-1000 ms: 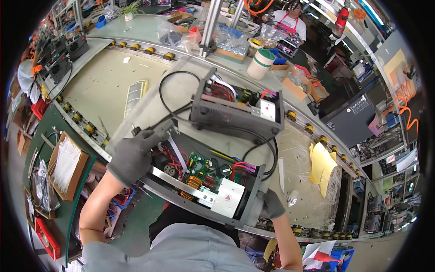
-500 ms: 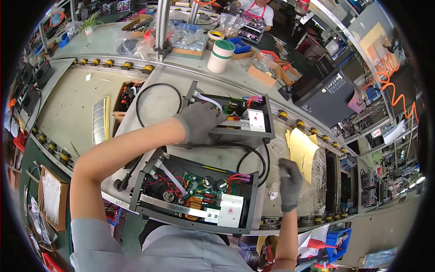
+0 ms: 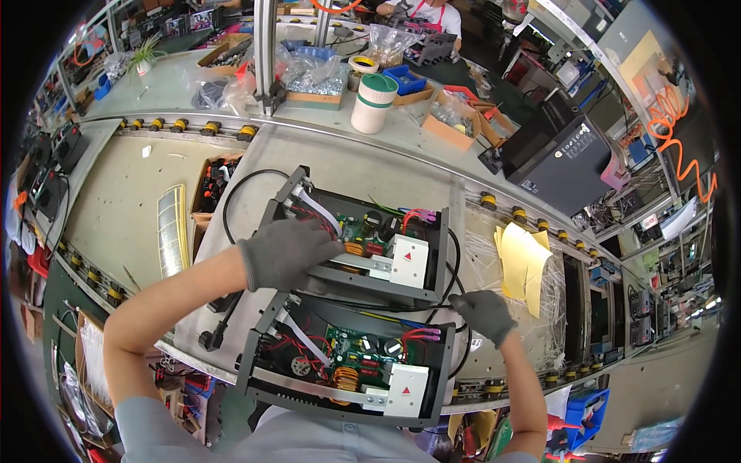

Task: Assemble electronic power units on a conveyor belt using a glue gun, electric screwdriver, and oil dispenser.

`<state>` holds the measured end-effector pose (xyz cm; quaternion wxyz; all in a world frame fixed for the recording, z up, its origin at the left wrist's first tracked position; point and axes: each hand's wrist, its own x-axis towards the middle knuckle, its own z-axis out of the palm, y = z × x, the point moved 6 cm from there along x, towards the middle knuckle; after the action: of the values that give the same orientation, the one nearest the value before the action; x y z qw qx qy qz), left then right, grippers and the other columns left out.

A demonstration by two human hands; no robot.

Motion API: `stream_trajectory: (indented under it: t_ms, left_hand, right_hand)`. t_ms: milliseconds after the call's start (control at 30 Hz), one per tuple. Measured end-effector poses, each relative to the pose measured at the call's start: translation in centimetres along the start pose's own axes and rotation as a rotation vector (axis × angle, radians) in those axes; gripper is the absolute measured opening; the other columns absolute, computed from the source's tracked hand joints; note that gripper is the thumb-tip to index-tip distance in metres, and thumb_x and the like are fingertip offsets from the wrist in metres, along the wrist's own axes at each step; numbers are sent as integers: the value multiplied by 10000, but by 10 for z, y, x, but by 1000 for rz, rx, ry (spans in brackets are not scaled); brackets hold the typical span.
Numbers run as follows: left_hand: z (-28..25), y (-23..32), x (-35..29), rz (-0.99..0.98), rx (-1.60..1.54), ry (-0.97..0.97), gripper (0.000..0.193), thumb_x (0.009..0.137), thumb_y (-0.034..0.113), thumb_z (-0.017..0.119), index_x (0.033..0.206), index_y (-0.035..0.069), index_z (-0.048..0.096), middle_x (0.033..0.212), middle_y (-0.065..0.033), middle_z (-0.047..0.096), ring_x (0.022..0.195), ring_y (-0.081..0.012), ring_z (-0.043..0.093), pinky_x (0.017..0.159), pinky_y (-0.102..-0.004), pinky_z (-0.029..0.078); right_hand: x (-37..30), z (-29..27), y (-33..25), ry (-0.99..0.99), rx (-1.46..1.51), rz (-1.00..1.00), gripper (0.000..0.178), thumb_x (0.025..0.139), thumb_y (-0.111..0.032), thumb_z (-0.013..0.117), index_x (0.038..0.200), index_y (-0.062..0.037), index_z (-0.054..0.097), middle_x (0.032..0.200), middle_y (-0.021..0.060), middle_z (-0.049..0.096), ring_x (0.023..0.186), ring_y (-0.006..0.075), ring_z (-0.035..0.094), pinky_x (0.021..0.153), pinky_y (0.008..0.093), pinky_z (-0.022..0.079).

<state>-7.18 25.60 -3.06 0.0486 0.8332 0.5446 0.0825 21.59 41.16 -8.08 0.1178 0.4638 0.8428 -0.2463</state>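
Observation:
Two open black electronics units lie one behind the other, each with a green circuit board, a copper coil and a silver plate. My grey-gloved left hand (image 3: 289, 253) is closed over the near side rail of the far unit (image 3: 409, 262), its fingers reaching toward the coil. The near unit (image 3: 340, 370) rests in front, close to my body. At the units' right side, my gloved right hand (image 3: 485, 312) has its fingertips together at a black cable (image 3: 455, 266). The cable runs between and around the units. Part of the far unit's left end is hidden by my left hand.
Yellow paper sheets (image 3: 523, 266) lie on the right. A box of dark parts (image 3: 212, 189) stands left of the units. Roller tracks (image 3: 179, 125) edge the bench. Behind are a white canister with a green lid (image 3: 372, 104), parts boxes and a co-worker (image 3: 432, 15).
The far unit has come nearer and to the left with my left hand, now just behind the near unit. My right hand has moved from beside the yellow sheets to the cable.

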Motion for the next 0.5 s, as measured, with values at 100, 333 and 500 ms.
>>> stream_trajectory:
  t_ms: [100,333,500]
  left_hand:
    - [-1,1,0,-42,-64,146,582,646,392,738,1091,57,569,902,-100,580,874,-290,562,751,-390,486]
    - [-4,-1,-4,-150,-93,205,540,655,396,736,1073,87,588,881,-88,576,857,-273,563,739,-384,487]
    - [-13,-2,-5,-162,-141,305,497,665,383,730,1062,115,595,896,-74,591,888,-270,573,740,-384,487]
  right_hand:
    - [3,-46,-10,375,-134,-169,302,831,-389,587,872,-115,708,798,110,668,742,288,638,694,363,489]
    - [20,-153,-119,794,-120,-399,217,821,-284,599,886,-96,683,793,117,657,711,292,636,642,349,493]
    - [66,-228,-144,986,-132,-377,237,829,-294,584,926,-99,679,817,139,652,731,314,625,656,360,492]
